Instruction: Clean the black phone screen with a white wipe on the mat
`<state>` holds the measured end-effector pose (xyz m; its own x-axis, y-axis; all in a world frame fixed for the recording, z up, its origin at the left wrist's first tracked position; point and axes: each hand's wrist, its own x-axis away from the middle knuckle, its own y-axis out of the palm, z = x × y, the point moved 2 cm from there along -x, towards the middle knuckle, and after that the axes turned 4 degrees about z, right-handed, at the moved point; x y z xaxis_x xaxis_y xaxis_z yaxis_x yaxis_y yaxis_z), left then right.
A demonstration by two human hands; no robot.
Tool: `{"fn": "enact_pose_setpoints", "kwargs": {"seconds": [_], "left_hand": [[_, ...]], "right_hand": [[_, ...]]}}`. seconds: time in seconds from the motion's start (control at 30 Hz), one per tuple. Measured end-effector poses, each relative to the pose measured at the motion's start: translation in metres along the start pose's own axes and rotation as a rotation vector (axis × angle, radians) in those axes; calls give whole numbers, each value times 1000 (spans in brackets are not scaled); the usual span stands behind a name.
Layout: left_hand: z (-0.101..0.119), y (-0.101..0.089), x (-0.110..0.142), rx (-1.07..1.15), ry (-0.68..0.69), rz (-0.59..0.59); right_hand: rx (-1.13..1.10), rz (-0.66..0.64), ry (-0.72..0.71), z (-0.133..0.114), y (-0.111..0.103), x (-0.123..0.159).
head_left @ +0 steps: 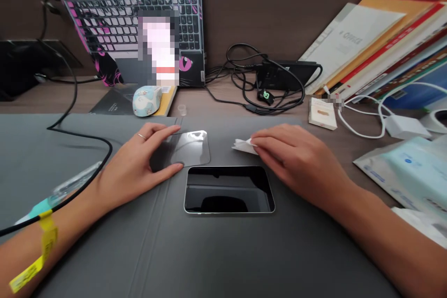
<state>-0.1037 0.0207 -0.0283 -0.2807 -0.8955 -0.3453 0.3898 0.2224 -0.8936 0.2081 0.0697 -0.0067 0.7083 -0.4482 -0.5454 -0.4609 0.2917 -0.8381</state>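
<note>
A smartphone [229, 191] with a dark, glossy screen lies face up on the grey desk mat in front of me. Just beyond its left end is a clear screen protector [193, 150], bright with a reflection along its far edge. My left hand [134, 163] spans the protector's left part, thumb on the near edge and fingers on the far edge. Between the fingertips of my right hand [296, 156] is a folded white wipe [243, 145], beyond the phone's right end. The palm side of that hand is hidden.
A laptop [129, 23], a patterned mouse [146, 101] and a small clear cap [182, 110] are at the back. Black cables [258, 102] coil near leaning books [366, 51]. At right are a small box [321, 113] and tissue pack [408, 167]. A cable crosses my left forearm.
</note>
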Motion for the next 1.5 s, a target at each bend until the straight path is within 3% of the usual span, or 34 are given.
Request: {"fn": "enact_pose_setpoints", "kwargs": {"seconds": [0.17,0.23,0.43,0.5,0.6,0.67,0.83,0.97,1.07,1.37,1.5], "left_hand": [[6,-1,3,-72,114,44],[6,-1,4,-77,126,44],[4,-1,4,-41,141,24],[3,-2,3,3,122,6],[4,-1,3,46,92,-12],[5,-1,5,52,61,-15],[10,-6,12,129,-44,44],[12,-20,11,336,-183,167],[12,-28,7,458,-261,181],[9,-24,4,421,86,0],[10,-25,3,476,159,12]], "right_hand": [[39,-66,-20,3,13,2],[36,-26,-3,1,9,0],[206,455,64,0,-20,-7],[238,382,42,3,-15,-7],[182,55,-3,7,4,-5],[156,-39,-12,8,11,-3],[203,61,66,5,3,-2],[162,62,49,1,0,-1],[139,73,35,1,0,-1],[62,75,-26,-3,-1,-2],[53,83,-38,-3,-1,-3]]}}
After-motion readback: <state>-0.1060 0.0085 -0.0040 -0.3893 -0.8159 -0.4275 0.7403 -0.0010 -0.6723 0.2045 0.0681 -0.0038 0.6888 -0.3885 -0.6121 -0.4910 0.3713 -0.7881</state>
